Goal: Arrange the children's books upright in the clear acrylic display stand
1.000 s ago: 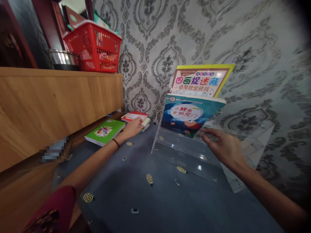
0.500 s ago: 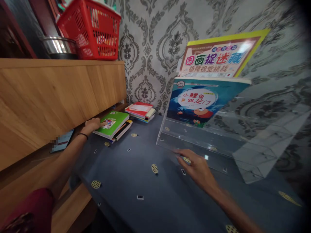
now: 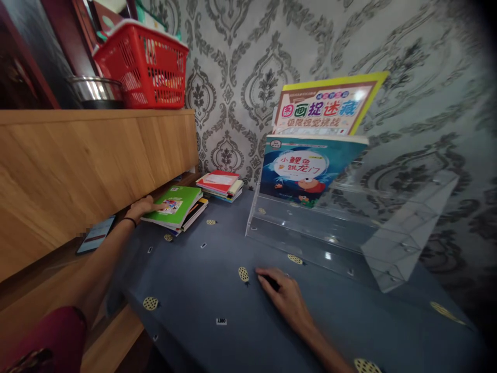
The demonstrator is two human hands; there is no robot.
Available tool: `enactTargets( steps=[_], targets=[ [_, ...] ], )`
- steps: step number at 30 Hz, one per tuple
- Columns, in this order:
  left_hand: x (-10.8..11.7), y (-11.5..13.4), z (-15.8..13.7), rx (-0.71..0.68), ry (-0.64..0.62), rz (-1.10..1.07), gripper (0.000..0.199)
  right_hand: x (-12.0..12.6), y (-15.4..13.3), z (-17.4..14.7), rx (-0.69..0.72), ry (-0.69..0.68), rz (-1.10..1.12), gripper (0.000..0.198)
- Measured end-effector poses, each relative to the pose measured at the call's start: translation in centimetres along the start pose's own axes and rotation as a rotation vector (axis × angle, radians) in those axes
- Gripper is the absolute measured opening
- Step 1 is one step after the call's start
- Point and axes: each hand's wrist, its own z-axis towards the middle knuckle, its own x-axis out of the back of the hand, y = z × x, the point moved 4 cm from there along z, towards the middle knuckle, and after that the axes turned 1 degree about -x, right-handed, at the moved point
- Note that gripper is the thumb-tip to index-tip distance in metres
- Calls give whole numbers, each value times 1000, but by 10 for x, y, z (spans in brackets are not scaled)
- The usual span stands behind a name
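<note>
At the left, my left hand [image 3: 140, 208] grips the near left edge of a green book [image 3: 176, 204], its thumb lying on the cover. That book is the top one of a small stack, with a black-covered book [image 3: 195, 212] showing under it. My right hand [image 3: 286, 296] is low over the table covering, fingers loosely stretched with a gap to the thumb, and holds nothing. Behind it stands a clear acrylic book rack [image 3: 404, 248]. The rack holds a blue picture book [image 3: 289, 178] in front of a taller yellow-edged book [image 3: 367, 116].
A second stack of books with a red one [image 3: 219, 178] on top lies against the patterned wall [image 3: 240, 67]. A phone [image 3: 95, 235] rests under the wooden cabinet [image 3: 97, 155]. A red basket [image 3: 163, 67] and a metal pot [image 3: 97, 88] stand on the cabinet.
My right hand has moved away from the rack's front edge, down and left over the table. The green book has slid slightly left over its stack, with my left hand on it.
</note>
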Motion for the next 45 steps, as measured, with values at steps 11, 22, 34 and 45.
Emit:
enactTargets(
  steps=[11,22,34,45],
  targets=[
    [-22,15,-73,-172,108,-5,79,-8,-15,3,19,-52,27,29],
    [-54,0,-100,-571,395,104,64,-45,-27,23,17,-123,111,31],
    [-70,53,-154,-1201,631,-174,46,-56,-18,20,-8,-33,393,73],
    [-45,118,-285,-1487,549,-520,33,-42,-9,18,-31,64,610,48]
  ],
)
